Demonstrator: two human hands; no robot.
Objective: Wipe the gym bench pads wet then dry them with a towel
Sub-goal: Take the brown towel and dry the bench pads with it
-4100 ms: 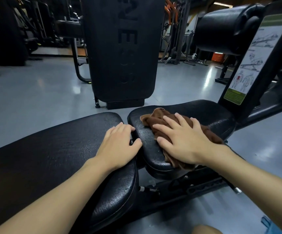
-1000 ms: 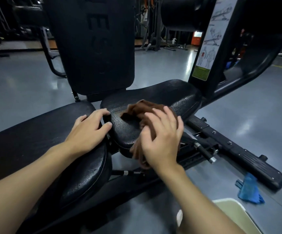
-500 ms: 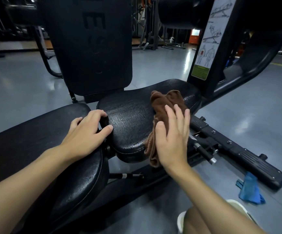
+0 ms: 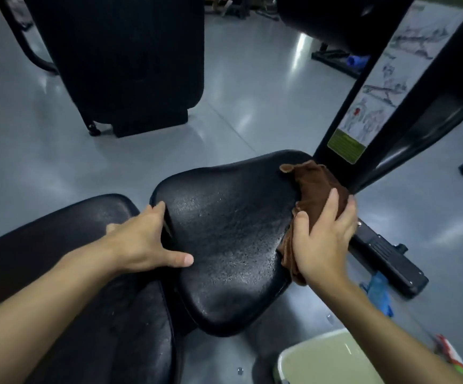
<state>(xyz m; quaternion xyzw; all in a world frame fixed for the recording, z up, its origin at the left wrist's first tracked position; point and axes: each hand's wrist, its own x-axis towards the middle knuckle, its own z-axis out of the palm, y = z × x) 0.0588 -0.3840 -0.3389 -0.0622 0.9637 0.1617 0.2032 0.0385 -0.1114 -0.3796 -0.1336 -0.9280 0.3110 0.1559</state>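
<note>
Judging by the beaded sheen on the seat pad (image 4: pixel 224 234), wet wiping is nearly finished and drying remains: the right hand (image 4: pixel 323 239) is clamped on the brown cloth (image 4: pixel 314 181) at its right edge, while the left hand (image 4: pixel 144 239), fingers spread, braces its left edge.

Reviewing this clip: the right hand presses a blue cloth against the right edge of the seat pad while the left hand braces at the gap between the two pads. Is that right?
Not quite: the head view shows the cloth is brown, not blue. The rest holds: the right hand presses it against the right edge of the seat pad, and the left hand braces at the gap between the pads.
</note>
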